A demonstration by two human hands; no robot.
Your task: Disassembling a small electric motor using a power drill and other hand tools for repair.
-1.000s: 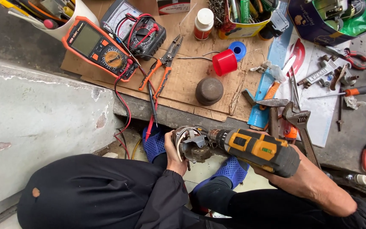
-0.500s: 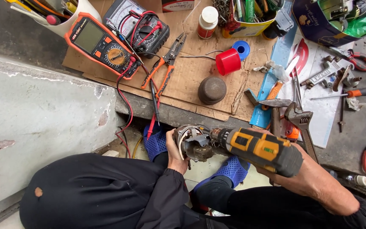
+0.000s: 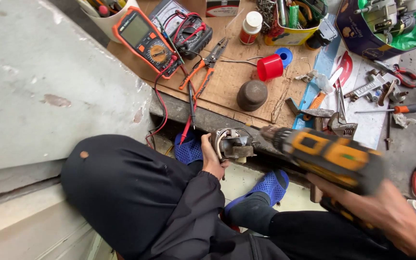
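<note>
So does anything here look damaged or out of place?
Little stands out. The grey wall has a chipped patch. Tools lie scattered about the cardboard sheet. The yellow drill in the right hand is motion-blurred.

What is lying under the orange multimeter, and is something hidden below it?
The orange multimeter lies on a brown cardboard sheet, its top end overlapping a black meter case. Red and black leads run down from it. The cardboard directly beneath it is covered, so anything there is unseen.

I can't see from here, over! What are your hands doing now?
Left hand gripping small motor part. Right hand holding yellow-black drill, tip at the part. Red and black meter leads hang just left of it.
</note>
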